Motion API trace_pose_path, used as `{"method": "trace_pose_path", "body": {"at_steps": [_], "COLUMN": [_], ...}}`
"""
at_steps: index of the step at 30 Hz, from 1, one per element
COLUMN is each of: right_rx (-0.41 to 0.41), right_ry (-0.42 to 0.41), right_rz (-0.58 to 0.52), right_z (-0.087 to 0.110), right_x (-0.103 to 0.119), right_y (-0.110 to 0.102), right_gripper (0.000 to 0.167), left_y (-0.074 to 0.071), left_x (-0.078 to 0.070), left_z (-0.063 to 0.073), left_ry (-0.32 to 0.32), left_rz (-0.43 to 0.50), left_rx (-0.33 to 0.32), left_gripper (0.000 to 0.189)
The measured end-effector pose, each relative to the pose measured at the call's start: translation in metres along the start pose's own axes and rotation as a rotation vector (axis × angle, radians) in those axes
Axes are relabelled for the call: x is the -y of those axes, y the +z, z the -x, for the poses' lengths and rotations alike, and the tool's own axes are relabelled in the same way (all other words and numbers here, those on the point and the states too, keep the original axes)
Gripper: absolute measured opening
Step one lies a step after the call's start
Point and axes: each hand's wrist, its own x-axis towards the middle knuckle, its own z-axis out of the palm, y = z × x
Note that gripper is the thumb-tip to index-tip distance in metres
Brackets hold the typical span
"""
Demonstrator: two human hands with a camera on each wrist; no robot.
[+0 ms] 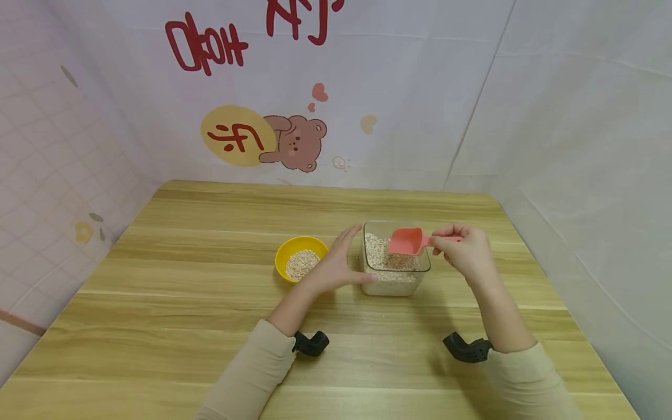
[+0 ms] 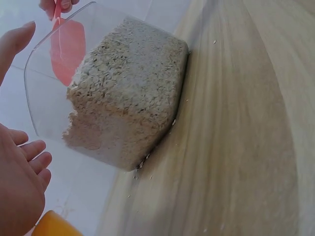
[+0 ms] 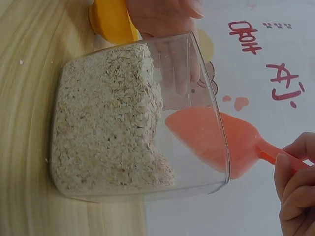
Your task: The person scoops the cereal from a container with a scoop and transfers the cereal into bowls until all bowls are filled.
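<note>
My right hand (image 1: 469,252) pinches the handle of a pink scoop (image 1: 405,241) between thumb and fingers. The scoop's blade reaches below the rim of a clear square container (image 1: 395,288), just above the oats (image 3: 106,118); no oats show in it. Oats fill much of the container, their surface uneven. Beside the container's left side is my left hand (image 1: 336,267), fingers extended and thumb toward the front wall; whether it touches the wall I cannot tell. Left of that hand stands a yellow bowl (image 1: 280,255) holding some oats, partly hidden by the hand.
All of this stands on a wood-grain table (image 1: 173,326). A few loose flakes lie on it near the container. A white printed cloth (image 1: 420,87) hangs behind the table, with further cloth at both sides. Black mounts (image 1: 312,344) are worn on both wrists.
</note>
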Motion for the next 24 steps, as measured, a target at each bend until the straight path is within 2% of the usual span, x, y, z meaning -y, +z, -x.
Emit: {"method": "trace_pose_path", "body": {"at_steps": [7,24], "right_rx": [-0.006,-0.022], "right_ry": [0.002,-0.068], "right_rz": [0.112,0.242], "right_z": [0.001,-0.006], "right_x": [0.006,0.003], "right_y": [-0.003,-0.001], "right_gripper": [0.024,0.018], "left_y": [0.004,0.014], "left_x": [0.000,-0.007], "left_z": [-0.003,-0.010], "left_ry": [0.004,0.006], "left_rz": [0.005,0.051], "left_rx": [-0.002,-0.027], "left_gripper": [0.113,0.114]}}
